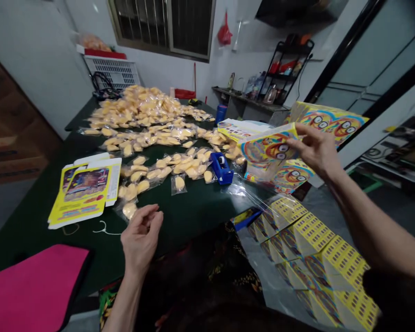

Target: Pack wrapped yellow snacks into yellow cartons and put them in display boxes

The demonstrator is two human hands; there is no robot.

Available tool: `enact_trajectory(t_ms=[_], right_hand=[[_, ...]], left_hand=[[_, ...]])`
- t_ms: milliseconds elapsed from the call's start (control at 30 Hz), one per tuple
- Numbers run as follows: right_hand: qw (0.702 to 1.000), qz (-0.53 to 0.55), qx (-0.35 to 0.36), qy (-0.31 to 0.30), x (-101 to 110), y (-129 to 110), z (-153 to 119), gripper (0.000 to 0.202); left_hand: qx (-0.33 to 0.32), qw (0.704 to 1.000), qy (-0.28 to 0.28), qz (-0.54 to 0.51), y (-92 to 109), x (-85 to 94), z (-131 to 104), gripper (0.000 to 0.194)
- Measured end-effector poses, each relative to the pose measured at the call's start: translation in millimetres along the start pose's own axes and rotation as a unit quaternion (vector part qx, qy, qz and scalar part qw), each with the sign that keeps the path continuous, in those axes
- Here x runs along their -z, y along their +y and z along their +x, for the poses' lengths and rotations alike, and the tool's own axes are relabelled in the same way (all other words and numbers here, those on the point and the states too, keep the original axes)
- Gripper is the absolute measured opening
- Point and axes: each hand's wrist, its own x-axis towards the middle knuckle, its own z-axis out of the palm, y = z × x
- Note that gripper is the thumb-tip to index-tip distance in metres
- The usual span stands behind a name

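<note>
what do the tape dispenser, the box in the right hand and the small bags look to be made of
Tape dispenser: probably hard plastic, smooth; even blue, moulded-looking.
Box in the right hand: likely thin card, maybe glossy; flat printed panels, straight edges.
Small bags: clear plastic film, shiny; glints, yellow pieces show through.

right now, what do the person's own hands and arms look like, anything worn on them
The left hand and the right hand are ungloved, and no ring or watch can be made out. The left forearm is bare as far as it shows; the right forearm is bare up to a dark sleeve.
</note>
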Motion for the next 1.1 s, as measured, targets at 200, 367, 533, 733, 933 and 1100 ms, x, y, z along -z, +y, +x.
enact_trajectory(t_ms=[200, 367, 533, 733, 933, 1100], right_hand=[[0.903, -0.380, -0.129, -0.154, -30, 40, 70, 0.035], [0.880, -0.387, -0.137, -0.240, -87, 57, 64, 0.023], [0.900, -0.364, -0.104, -0.216, -93, 71, 54, 0.049], [0.949, -0.175, 0.137, -0.223, -160, 19, 16, 0.036], [0.902, 0.036, 0.259, -0.344, -247, -93, -38, 0.035], [0.882, 0.212, 0.227, -0.353, -274, -184, -42, 0.033]], left_hand=[[-0.095, 0.981, -0.074, 0.152, -2, -3.1, 9, 0.021], [-0.110, 0.933, -0.078, 0.333, 2, 21.7, 36, 0.026], [-0.068, 0.843, -0.042, 0.532, 16, 59.8, 78, 0.039], [0.214, 0.738, -0.021, 0.640, 12, 67.8, 141, 0.090], [0.264, 0.724, -0.047, 0.635, 3, 78.1, 158, 0.103], [0.127, 0.740, -0.012, 0.660, 24, 98.8, 137, 0.090]])
